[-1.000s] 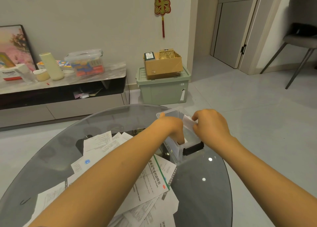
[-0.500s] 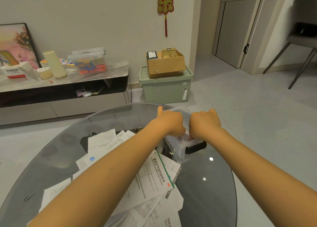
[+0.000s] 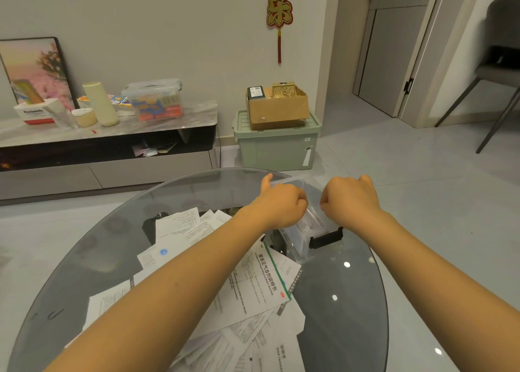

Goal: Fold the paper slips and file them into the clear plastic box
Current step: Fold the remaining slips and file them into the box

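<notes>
Hands (image 3: 281, 202) spread apart over clear box (image 3: 295, 242), glass table (image 3: 351, 301), grey floor

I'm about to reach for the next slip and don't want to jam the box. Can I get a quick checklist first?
1. Box upright on the glass table: ok.
2. Filed slip down inside the box: ok, it shows through the wall.
3. Left hand free of paper: cannot tell, fingers curled away from the camera.
4. Right hand free: cannot tell, same reason.
5. More slips within reach: ok, a loose pile beside the box.
6. Room left in the box: cannot tell, the hands cover its opening.
</notes>
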The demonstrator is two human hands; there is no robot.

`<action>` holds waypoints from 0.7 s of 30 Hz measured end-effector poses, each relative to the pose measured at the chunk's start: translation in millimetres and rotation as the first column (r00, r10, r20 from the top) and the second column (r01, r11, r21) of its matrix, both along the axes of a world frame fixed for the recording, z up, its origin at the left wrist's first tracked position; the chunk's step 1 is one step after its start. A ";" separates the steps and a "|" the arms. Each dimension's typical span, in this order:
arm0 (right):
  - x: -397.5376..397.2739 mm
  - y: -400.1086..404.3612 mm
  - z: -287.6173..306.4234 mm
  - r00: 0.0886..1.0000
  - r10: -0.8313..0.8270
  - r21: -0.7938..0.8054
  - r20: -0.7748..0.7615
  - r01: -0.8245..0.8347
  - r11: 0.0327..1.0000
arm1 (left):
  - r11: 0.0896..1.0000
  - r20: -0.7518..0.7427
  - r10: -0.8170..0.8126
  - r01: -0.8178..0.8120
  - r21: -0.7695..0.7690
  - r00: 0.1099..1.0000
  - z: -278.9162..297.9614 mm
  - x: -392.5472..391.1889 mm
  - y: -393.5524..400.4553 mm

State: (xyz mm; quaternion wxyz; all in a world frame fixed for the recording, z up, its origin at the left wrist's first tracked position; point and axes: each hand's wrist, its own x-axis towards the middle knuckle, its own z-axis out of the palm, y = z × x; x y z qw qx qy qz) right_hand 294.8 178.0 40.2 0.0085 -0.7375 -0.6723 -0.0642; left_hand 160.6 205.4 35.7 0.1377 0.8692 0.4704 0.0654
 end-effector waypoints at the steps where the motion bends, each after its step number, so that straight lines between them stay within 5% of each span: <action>1: 0.5 -3.0 2.3 1.000 -0.006 0.021 -0.020 0.006 1.000 | 1.000 0.025 0.011 -0.011 0.019 1.000 1.7 -1.0 -1.7; 10: -28.7 -71.3 26.5 0.952 0.101 0.165 -0.289 -0.054 0.985 | 0.989 0.096 0.100 -0.110 0.101 0.990 31.0 -30.6 -70.6; 21: -88.6 -145.7 -18.4 0.873 0.235 0.055 -0.427 -0.234 0.971 | 0.948 0.120 0.309 -0.316 0.042 0.943 -24.8 -97.3 -175.5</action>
